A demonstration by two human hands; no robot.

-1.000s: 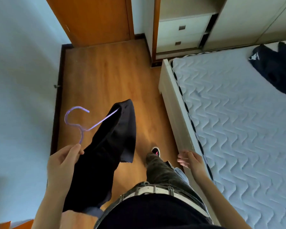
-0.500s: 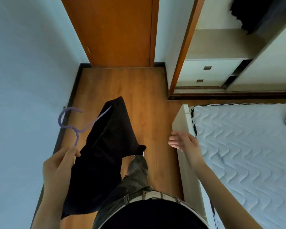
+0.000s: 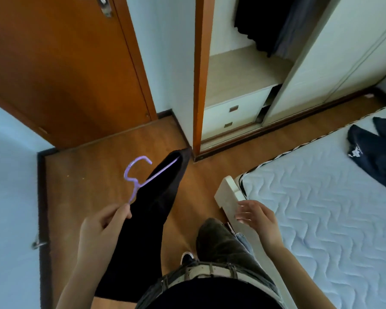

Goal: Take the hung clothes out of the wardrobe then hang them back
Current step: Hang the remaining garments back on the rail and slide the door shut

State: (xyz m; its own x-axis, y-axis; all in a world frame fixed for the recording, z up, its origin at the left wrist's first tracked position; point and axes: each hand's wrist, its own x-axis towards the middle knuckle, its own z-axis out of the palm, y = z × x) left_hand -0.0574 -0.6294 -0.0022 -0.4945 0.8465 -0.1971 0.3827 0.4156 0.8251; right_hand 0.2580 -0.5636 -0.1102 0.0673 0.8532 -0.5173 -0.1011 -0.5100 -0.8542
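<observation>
My left hand (image 3: pixel 103 226) pinches the stem of a purple hanger (image 3: pixel 135 175) with a black garment (image 3: pixel 147 224) draped over it, hanging down in front of my left leg. My right hand (image 3: pixel 257 216) is held out over the bed's corner, fingers apart, holding nothing. The open wardrobe (image 3: pixel 243 70) stands ahead to the right, with dark clothes (image 3: pixel 263 23) hanging inside above a shelf and two drawers (image 3: pixel 230 115). Another dark garment (image 3: pixel 379 152) lies on the bed at the far right.
A white quilted mattress (image 3: pixel 321 215) on a pale bed frame (image 3: pixel 226 195) fills the right side. An orange wooden door (image 3: pixel 65 70) stands at the left, beside a light blue wall (image 3: pixel 9 197). Wooden floor (image 3: pixel 87 175) lies between me and the wardrobe. The wardrobe's sliding door (image 3: pixel 334 52) covers its right half.
My view has turned up and toward the wardrobe, whose hanging clothes now show. The hanger with the black garment has swung further right and forward. My right hand stays near the bed corner.
</observation>
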